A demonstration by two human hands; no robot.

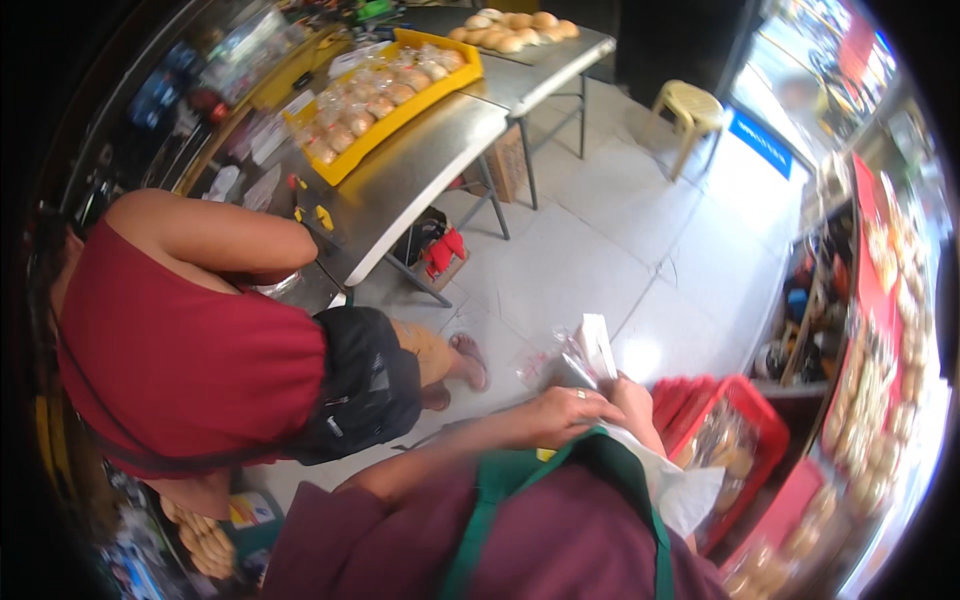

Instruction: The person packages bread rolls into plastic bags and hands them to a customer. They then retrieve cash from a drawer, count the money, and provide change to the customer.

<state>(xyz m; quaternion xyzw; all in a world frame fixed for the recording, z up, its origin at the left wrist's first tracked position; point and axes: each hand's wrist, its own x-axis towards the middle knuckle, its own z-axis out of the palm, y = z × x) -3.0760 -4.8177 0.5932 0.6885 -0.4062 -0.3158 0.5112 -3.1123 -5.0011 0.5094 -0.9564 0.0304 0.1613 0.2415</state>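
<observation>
In front of my apron, my right hand [631,397] is closed around the lower end of a white, flat packet [596,345]. Clear plastic wrapping [570,352] sticks out beside the packet. Against it, my left hand [572,412], with a ring on one finger, curls in from the left; what its fingers grip is hidden. A white plastic bag or sheet [690,492] hangs below my right forearm. Just right of my hands stands a red plastic crate [770,430] with bagged bread [722,445] in it.
At left a person in a red sleeveless top [190,350] bends over a metal table [420,150]. On it sits a yellow tray [345,165] of bagged buns; loose buns [515,30] lie farther back. A beige stool [690,105] stands ahead, and bread-laden red shelving [875,270] lines the right.
</observation>
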